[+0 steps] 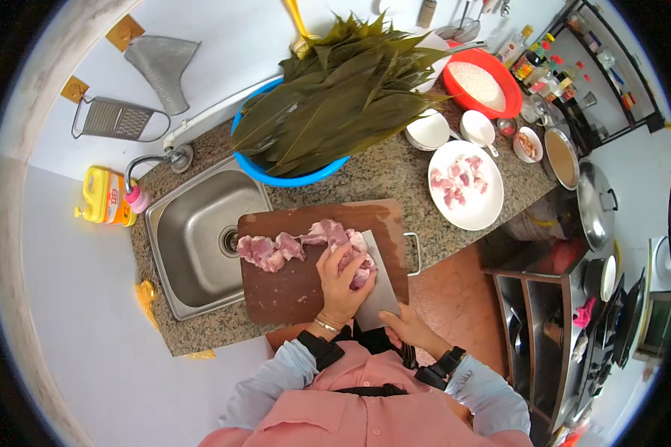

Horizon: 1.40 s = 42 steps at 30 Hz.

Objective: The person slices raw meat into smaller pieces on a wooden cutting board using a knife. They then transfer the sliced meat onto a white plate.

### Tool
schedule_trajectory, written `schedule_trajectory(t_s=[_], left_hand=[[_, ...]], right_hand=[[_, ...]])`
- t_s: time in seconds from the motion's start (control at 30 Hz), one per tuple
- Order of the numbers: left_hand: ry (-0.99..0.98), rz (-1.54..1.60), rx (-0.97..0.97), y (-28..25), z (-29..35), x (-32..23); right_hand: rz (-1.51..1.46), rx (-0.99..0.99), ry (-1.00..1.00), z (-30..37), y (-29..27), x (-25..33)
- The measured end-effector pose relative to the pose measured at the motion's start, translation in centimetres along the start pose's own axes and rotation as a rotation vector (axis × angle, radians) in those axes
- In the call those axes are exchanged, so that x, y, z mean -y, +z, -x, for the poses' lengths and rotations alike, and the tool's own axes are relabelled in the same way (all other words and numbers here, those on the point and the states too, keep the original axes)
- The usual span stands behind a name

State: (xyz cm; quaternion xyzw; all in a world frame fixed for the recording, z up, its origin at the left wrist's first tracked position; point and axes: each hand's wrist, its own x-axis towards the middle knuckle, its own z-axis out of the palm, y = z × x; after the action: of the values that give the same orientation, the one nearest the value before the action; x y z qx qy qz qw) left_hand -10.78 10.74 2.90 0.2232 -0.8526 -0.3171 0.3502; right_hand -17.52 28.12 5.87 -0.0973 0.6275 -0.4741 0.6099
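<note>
A brown wooden cutting board lies partly over the sink's edge, with chunks of raw pink meat on its left side. My left hand presses down on a larger piece of raw meat, its fingers curved over the top. In my right hand is the handle of a wide cleaver. The blade stands close along the right side of the meat, beside my left fingers. Whether its edge is in the meat I cannot tell. Small scraps dot the board near my left wrist.
Behind the board, a blue basin overflows with long green leaves. A steel sink is at left. Cut meat sits on a white plate at right, near a red basin of white grains and several bowls.
</note>
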Motion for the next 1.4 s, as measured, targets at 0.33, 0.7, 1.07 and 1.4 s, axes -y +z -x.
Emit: schedule_trajectory(t_s=[0.33, 0.7, 1.07, 1.4], left_hand=[[0.293, 0.262, 0.115, 8.6, -8.5, -6.8], [0.08, 0.508, 0.361, 25.4, -13.6, -8.9], [-0.014, 0.173, 0.254, 6.2, -13.4, 1.6], [0.118, -0.066, 0.509, -3.6, -3.8, 3.9]], right_hand=[[-0.128, -0.341, -0.159, 4.1, -6.4, 3.5], [0.368, -1.08, -0.265, 3.8, -17.3, 2.9], [0.052, -0.608, -0.154, 4.8, -10.6, 1.8], [0.103, -0.236, -0.158, -4.0, -2.6, 0.5]])
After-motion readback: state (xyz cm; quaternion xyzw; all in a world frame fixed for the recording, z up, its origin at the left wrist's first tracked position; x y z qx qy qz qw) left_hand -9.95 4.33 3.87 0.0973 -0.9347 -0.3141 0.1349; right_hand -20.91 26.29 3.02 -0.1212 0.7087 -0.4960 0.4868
